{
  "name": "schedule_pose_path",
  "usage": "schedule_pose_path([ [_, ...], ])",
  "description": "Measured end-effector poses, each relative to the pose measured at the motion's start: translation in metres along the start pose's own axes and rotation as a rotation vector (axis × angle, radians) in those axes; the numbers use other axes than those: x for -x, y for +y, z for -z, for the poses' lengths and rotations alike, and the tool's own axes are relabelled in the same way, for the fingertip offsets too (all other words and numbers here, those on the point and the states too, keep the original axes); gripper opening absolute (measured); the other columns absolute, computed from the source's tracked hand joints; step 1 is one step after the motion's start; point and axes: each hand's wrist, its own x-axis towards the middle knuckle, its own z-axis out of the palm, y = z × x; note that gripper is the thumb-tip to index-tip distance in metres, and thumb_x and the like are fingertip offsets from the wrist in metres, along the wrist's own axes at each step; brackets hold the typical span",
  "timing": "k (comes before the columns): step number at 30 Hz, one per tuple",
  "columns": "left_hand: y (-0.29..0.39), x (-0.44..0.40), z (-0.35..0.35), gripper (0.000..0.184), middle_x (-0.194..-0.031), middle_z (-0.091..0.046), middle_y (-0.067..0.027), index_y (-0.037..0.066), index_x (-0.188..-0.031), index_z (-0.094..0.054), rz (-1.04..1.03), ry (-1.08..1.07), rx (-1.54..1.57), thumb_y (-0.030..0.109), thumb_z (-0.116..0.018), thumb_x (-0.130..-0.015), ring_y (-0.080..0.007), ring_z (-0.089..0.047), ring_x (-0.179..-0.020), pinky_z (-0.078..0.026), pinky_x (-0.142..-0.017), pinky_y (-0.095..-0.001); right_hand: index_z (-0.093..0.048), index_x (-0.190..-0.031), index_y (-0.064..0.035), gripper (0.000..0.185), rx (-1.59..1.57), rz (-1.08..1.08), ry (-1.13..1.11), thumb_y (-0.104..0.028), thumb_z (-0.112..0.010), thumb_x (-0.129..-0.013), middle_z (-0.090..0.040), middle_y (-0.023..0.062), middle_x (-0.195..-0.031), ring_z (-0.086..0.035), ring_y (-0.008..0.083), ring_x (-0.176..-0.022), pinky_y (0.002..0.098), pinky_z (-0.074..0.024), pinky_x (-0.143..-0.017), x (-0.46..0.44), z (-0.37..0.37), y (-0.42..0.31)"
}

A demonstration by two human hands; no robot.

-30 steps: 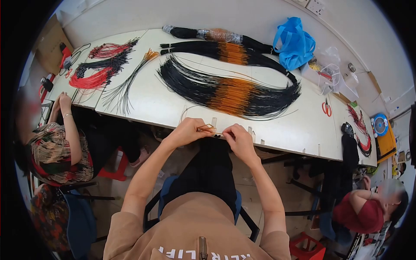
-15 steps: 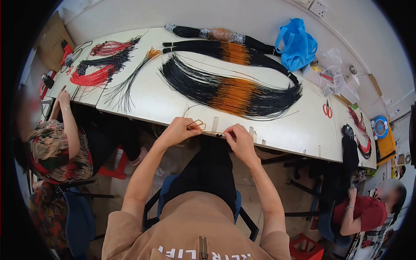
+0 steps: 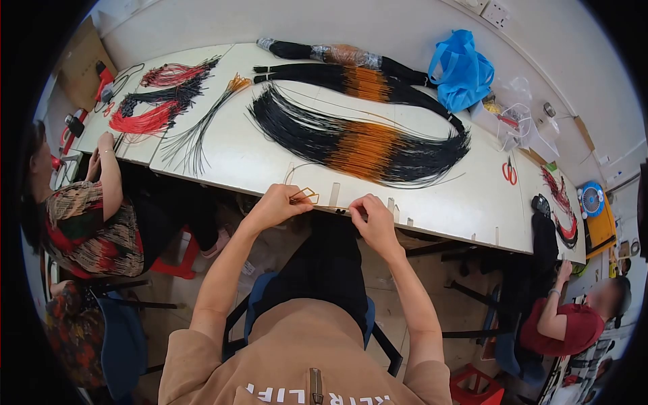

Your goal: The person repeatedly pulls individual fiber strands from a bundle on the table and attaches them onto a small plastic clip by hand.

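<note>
At the table's front edge, my left hand point(image 3: 278, 206) pinches a thin orange-and-black wire point(image 3: 308, 195) whose orange part is bent into a loop beside the fingers. My right hand point(image 3: 370, 214) has its thumb and forefinger closed on the other stretch of this wire. Between the hands a small black piece point(image 3: 341, 211) sits at the edge, near a clear upright tab point(image 3: 335, 194). Beyond them lies a wide bundle of black wires with an orange middle point(image 3: 364, 150).
Behind are a second black-and-orange bundle point(image 3: 364, 82), a wrapped bundle point(image 3: 345, 54) and a blue bag point(image 3: 462, 71). Red and black wires point(image 3: 145, 118) lie left, orange-handled scissors point(image 3: 509, 171) right. One person point(image 3: 88, 216) sits left, another point(image 3: 563, 327) right.
My left hand has shifted left, away from my right hand, and the orange loop now shows beside its fingers. The person at the right has raised a forearm.
</note>
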Motion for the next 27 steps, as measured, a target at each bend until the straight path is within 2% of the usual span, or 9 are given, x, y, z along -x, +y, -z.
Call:
schedule_pose_path([
  [4, 0.008, -0.001, -0.002, 0.013, -0.076, -0.068, -0.0103, -0.006, -0.085, -0.070, -0.013, 0.010, -0.048, 0.006, -0.072, -0.080, -0.0171, -0.055, -0.060, -0.046, -0.060, -0.0273, -0.062, -0.086, -0.0022, 0.003, 0.009, 0.001, -0.001, -0.005, -0.061, -0.084, -0.057, 0.0057, -0.082, -0.052, 0.0183, -0.071, 0.0274, -0.0423, -0.065, 0.001, 0.000, -0.001],
  [8, 0.013, -0.011, -0.019, 0.013, -0.081, -0.067, -0.0097, -0.003, -0.089, -0.071, -0.332, 0.021, -0.222, 0.005, -0.072, -0.078, -0.0210, -0.058, -0.065, -0.047, -0.065, -0.0296, -0.061, -0.084, -0.0045, 0.003, 0.044, 0.017, 0.018, -0.005, -0.064, -0.083, -0.058, 0.0042, -0.081, -0.054, 0.0192, -0.074, 0.0290, -0.0435, -0.065, 0.001, -0.003, -0.003],
  [13, 0.012, -0.016, -0.023, 0.015, -0.083, -0.066, -0.0088, 0.001, -0.091, -0.073, -0.249, -0.071, -0.206, 0.004, -0.071, -0.077, -0.0236, -0.058, -0.069, -0.048, -0.067, -0.0313, -0.062, -0.085, -0.0048, 0.003, 0.044, 0.052, 0.030, -0.007, -0.064, -0.084, -0.059, 0.0041, -0.082, -0.054, 0.0196, -0.076, 0.0293, -0.0438, -0.066, 0.002, -0.002, -0.004],
  [27, 0.004, -0.012, -0.025, 0.014, -0.080, -0.064, -0.0079, 0.002, -0.092, -0.073, -0.269, -0.037, -0.176, 0.004, -0.071, -0.078, -0.0223, -0.057, -0.067, -0.047, -0.066, -0.0311, -0.063, -0.085, -0.0050, 0.002, 0.053, 0.089, 0.045, -0.006, -0.064, -0.084, -0.059, 0.0037, -0.083, -0.055, 0.0204, -0.078, 0.0297, -0.0445, -0.067, 0.000, -0.004, -0.005],
])
